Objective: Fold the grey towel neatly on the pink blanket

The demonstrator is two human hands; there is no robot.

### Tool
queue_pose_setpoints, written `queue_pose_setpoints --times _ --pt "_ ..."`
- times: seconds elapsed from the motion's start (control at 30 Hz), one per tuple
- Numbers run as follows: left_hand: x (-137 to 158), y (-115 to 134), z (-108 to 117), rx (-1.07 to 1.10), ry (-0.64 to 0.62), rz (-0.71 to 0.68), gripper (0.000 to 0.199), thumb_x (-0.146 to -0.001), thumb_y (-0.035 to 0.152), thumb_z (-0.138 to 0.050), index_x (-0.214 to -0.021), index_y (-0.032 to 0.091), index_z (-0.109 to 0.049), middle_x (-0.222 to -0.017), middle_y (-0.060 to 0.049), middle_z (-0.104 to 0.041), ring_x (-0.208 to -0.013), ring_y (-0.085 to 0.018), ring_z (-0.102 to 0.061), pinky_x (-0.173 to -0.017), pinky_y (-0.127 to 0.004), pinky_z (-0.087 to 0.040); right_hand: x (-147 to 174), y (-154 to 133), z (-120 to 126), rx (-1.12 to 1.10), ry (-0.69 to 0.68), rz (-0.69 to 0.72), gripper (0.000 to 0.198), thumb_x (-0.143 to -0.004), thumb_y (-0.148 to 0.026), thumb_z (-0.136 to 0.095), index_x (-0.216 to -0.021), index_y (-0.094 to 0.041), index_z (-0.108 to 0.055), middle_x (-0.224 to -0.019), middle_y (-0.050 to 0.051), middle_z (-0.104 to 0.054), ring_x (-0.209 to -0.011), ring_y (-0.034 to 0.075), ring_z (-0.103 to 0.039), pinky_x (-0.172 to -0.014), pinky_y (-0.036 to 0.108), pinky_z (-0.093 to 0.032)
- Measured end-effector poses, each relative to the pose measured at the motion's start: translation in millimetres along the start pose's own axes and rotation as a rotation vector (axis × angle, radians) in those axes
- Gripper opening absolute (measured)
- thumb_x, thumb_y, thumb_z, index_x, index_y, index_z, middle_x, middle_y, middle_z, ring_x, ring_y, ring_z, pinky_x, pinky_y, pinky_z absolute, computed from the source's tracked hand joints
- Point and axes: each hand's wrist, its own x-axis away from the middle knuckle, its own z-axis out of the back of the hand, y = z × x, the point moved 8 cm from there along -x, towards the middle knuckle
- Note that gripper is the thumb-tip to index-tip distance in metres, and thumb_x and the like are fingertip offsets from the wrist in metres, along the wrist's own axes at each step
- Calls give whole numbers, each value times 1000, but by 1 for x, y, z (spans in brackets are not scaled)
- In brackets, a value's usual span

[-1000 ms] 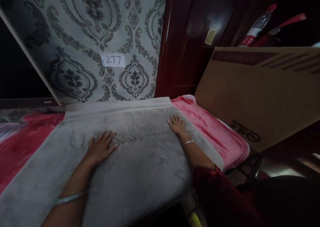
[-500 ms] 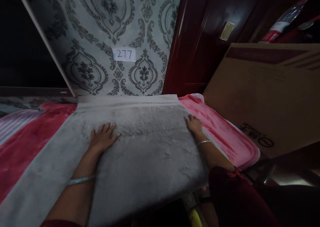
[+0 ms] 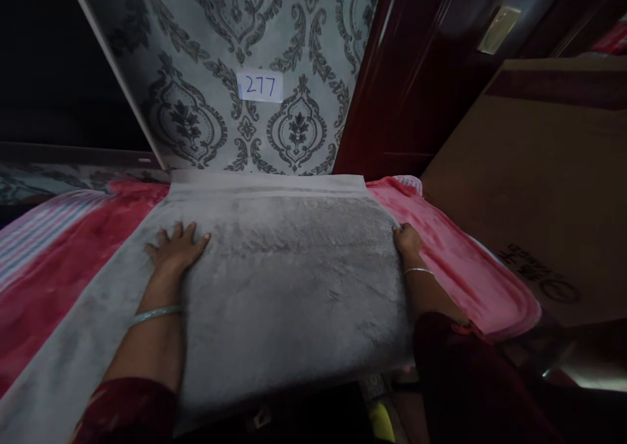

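Left hand [image 3: 176, 249] splayed flat, ten o'clock on grey cloth [image 3: 289, 287]; right hand [image 3: 408, 239] curled, two-o'clock edge, grip unclear. Best: even pressure.

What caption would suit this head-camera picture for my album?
Left hand spread on a gray cloth, right hand at its side edge, with a card reading 277 on the patterned wall.

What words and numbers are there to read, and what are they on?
"277": handwritten on the white paper slip on the patterned wall.
"YANGZI", as best I can tell: upside down and dim, on the cardboard box.
The characters and round logo beside it: too dark and blurred to read.
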Motion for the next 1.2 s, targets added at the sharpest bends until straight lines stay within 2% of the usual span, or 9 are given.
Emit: queue_pose_setpoints --times 0.13,0.23,0.4,0.5,0.6,0.73,0.87,1.07,1.2 --pt "6 2 1 -4 -40 6 82 -91 67 -23 -160 22 -29 -170 -10 -13 -153 -45 -7 -117 -71 -13 8 0 8 2 -31 37 46 -100 -34 -44 -134 -7 -60 -127 23 -65 -118 30 -61 -94 38 -47" --pt "10 5 1 -9 -33 4 81 -92 66 -24 -159 21 -30 -169 -10 -14 -153 -45 -7 -116 -72 -12 36 -12 14 64 29 114 55 -101 -40 -40 -146 -9 -49 -146 26 -50 -135 37 -46 -106 51 -40" --pt "11 7 10 25 96 -38 70 -94 58 -30 -150 20 -48 -162 -14 -34 -150 -44 -21 -115 -71 -17 138 -80 -16 205 -80 658 59 -103 -49 -32 -159 -27 -32 -166 10 -26 -151 34 -22 -116 59 -27" --pt "25 33 11 78 131 -233 61 -96 47 -31 -142 15 -56 -149 -16 -53 -140 -33 -43 -116 -54 -30 189 -107 -33 208 -178 901 59 -104 -50 -29 -160 -34 -26 -168 3 -22 -153 30 -18 -118 59 -23" --pt "67 83 -7 80 60 -565 59 -97 44 -35 -146 15 -52 -148 -14 -54 -138 -25 -47 -116 -41 -33 198 -111 -36 199 -207 927 59 -104 -50 -29 -161 -34 -25 -168 2 -20 -153 31 -16 -119 59 -23" --pt "129 121 -43 -44 -54 -834 62 -97 50 -42 -155 28 -38 -166 -8 -28 -154 -34 -18 -121 -60 -13 192 -109 -33 203 -230 907 59 -104 -49 -29 -161 -34 -24 -169 2 -19 -153 32 -16 -118 61 -24" --pt "138 76 -44 -105 -122 -721 64 -99 51 -36 -159 31 -27 -168 -5 -21 -155 -32 -11 -122 -61 -9 221 -114 -32 225 -308 842 61 -103 -53 -33 -161 -33 -26 -169 6 -16 -153 36 -16 -117 62 -24" --pt "147 -62 -9 -167 -50 -293 64 -100 51 -29 -160 30 -25 -169 -3 -17 -155 -36 -9 -120 -63 -16 372 -126 -18 71 -309 1226 62 -100 -51 -45 -159 -38 -29 -168 1 -21 -154 34 -13 -119 64 -16" --pt "182 -117 -1 -184 16 -144 65 -100 52 -28 -159 25 -30 -167 -7 -24 -153 -39 -17 -120 -61 -19 439 -114 -11 -64 -243 1298 69 -97 -43 -53 -160 -37 -27 -167 0 -23 -154 33 -12 -120 64 -18"
